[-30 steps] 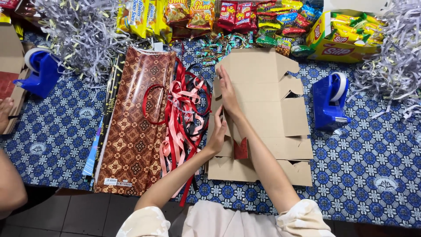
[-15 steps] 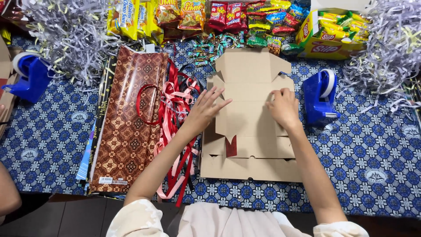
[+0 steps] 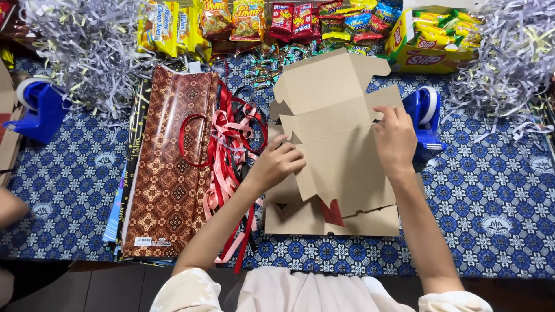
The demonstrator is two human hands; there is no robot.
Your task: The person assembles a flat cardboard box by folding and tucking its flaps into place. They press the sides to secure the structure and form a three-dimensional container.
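Note:
A flat brown cardboard box blank point(image 3: 335, 121) is lifted off a stack of similar cardboard point(image 3: 300, 216) in the middle of the table. My left hand point(image 3: 276, 164) grips its left edge with fingers curled. On its right side panel sits my right hand point(image 3: 396, 141), thumb and fingers holding the edge. The blank's top flaps tilt up toward the snack packets. A small red piece point(image 3: 332, 212) shows under the lifted card.
A brown patterned gift bag point(image 3: 170, 162) lies left of the box, with red and pink ribbons point(image 3: 228, 150) beside it. Blue tape dispensers stand at the right point(image 3: 425, 118) and far left point(image 3: 37, 107). Shredded paper point(image 3: 81, 46) and snack packets point(image 3: 289, 20) line the back. Another person's arm point(image 3: 11, 205) shows at the left edge.
My left hand has curled around the box's left edge and my right hand has moved up to the right panel. The cardboard blank is lifted and tilted more.

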